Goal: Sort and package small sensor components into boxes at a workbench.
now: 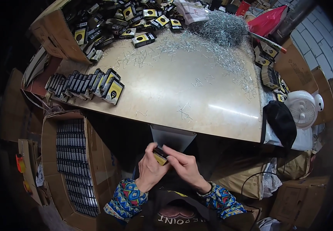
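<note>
A small black-and-yellow cardboard box is between my hands, in front of the table's near edge. My left hand is closed around its left side. From the right, my right hand presses its fingers to the box's other side; part of the box is hidden behind the fingers. On the table's left part stands a row of similar boxes, packed side by side and leaning. Small bent metal wire pieces lie scattered on the tabletop.
Loose boxes spill from a tipped carton at the back left. A heap of wire pieces rises at the back. At lower left, an open carton holds rows of boxes. A white fan and black cloth are at right.
</note>
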Action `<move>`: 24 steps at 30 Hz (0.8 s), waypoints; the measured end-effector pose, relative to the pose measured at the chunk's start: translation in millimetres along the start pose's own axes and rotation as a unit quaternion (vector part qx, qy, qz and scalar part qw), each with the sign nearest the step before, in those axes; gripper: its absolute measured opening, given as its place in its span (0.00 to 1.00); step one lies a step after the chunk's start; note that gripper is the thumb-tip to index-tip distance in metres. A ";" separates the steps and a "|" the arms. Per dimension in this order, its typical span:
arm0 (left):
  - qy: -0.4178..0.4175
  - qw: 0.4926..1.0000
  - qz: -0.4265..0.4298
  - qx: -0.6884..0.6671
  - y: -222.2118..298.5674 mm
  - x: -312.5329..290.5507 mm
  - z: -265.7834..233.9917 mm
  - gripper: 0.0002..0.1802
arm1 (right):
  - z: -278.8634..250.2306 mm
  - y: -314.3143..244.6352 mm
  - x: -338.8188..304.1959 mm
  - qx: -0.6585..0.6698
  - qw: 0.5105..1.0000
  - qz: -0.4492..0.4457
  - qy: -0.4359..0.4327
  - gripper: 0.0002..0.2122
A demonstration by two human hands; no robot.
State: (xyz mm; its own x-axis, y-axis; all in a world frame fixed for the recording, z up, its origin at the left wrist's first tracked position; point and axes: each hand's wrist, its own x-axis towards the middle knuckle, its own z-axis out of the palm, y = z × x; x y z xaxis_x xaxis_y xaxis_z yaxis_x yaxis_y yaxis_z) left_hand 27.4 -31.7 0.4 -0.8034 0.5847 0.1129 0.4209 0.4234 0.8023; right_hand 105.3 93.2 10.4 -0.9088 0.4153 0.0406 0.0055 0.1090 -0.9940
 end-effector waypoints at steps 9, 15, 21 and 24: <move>-0.029 1.000 0.008 0.006 4.4 -0.3 8.4 0.34 | 9.4 6.1 -2.1 0.012 0.994 0.025 0.103 0.09; 0.001 0.998 0.067 -0.009 2.8 2.5 8.0 0.31 | 13.8 1.0 -2.4 0.010 0.991 0.035 0.129 0.09; -0.033 0.999 -0.021 -0.035 -5.2 7.3 6.7 0.26 | 22.4 2.8 0.6 -0.242 0.931 -0.244 0.120 0.10; -0.041 0.997 -0.029 -0.065 9.6 11.6 3.7 0.25 | 15.6 11.6 3.6 -0.251 0.915 -0.293 0.120 0.12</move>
State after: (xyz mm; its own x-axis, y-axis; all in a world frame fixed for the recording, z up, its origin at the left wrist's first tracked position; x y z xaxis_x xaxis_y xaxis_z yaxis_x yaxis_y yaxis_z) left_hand 23.7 -18.3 7.3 -0.7848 0.6194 0.0202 0.3130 0.3681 0.8755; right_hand 95.6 81.9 -2.6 -0.6989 0.3327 0.6332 -0.2074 0.7529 -0.6246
